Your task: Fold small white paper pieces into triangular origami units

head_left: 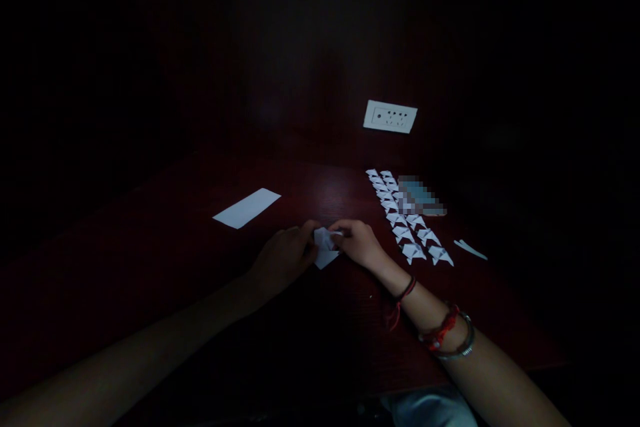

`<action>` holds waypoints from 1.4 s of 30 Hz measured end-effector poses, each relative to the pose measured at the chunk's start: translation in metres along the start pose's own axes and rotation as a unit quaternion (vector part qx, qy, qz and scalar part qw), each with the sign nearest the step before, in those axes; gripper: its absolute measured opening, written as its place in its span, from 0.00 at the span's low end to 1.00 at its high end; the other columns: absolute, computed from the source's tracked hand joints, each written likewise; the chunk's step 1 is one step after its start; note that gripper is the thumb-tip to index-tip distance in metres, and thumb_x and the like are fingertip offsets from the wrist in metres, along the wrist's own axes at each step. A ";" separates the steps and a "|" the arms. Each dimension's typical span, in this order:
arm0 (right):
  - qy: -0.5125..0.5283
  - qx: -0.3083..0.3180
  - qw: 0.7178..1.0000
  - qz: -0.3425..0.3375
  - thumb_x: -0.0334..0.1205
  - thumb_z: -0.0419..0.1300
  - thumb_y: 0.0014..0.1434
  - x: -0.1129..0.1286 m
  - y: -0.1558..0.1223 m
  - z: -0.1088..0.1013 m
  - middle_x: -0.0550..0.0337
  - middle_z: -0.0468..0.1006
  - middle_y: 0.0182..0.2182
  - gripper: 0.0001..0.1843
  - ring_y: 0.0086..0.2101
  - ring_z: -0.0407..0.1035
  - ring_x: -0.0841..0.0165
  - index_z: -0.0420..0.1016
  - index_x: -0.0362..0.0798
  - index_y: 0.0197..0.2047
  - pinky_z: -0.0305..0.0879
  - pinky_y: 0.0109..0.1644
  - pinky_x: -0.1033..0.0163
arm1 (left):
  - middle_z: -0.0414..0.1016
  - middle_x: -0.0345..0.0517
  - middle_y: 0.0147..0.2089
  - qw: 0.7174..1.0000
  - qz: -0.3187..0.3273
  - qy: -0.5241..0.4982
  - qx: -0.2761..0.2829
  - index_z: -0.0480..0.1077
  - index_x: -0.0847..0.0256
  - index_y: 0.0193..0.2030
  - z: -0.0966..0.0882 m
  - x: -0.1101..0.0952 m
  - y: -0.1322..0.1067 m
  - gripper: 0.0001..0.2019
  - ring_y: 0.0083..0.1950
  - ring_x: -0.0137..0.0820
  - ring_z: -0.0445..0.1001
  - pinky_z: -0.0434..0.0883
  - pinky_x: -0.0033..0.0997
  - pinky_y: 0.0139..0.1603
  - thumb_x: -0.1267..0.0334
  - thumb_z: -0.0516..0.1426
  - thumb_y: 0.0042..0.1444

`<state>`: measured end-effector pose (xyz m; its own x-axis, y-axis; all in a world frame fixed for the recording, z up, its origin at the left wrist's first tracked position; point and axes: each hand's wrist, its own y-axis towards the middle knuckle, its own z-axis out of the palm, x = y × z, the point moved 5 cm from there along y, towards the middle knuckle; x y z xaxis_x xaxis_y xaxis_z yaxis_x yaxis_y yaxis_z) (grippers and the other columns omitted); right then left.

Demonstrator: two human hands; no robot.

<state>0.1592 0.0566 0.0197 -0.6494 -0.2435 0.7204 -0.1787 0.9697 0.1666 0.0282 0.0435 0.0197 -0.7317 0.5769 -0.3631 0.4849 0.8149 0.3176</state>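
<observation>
Between my two hands is a partly folded piece of white paper (pixel 326 247), with creased flaps on top and a pointed lower edge. My left hand (pixel 287 250) grips its left side, thumb and fingers closed on it. From the right, my right hand (pixel 356 240) pinches the other side near a raised flap. To the right stand two rows of small folded white paper figures (pixel 400 232), all of a similar pointed shape. A flat white paper sheet (pixel 247 208) lies beyond my left hand.
A blurred-out, phone-like flat object (pixel 424 197) lies beside the paper rows. Thin white paper strips (pixel 471 249) rest farther right. A socket plate (pixel 390 117) is on the wall behind the dark red table (pixel 340 180). The surroundings are very dark.
</observation>
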 end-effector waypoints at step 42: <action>0.017 -0.173 0.962 -0.212 0.30 0.50 0.53 0.046 -0.028 -0.018 0.59 0.74 0.36 0.12 0.36 0.67 0.74 0.72 0.47 0.37 0.64 0.42 0.67 | 0.65 0.42 0.45 0.979 -0.004 -0.124 -0.159 0.63 0.58 0.41 -0.039 -0.008 0.003 0.09 0.45 0.32 0.66 0.68 0.31 0.39 0.62 0.53 0.52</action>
<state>0.1481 0.0185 0.0599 -0.5473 -0.6232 0.5587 -0.1614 0.7336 0.6601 0.0168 0.0392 0.0576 -0.5771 0.5988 -0.5553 0.2767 0.7831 0.5569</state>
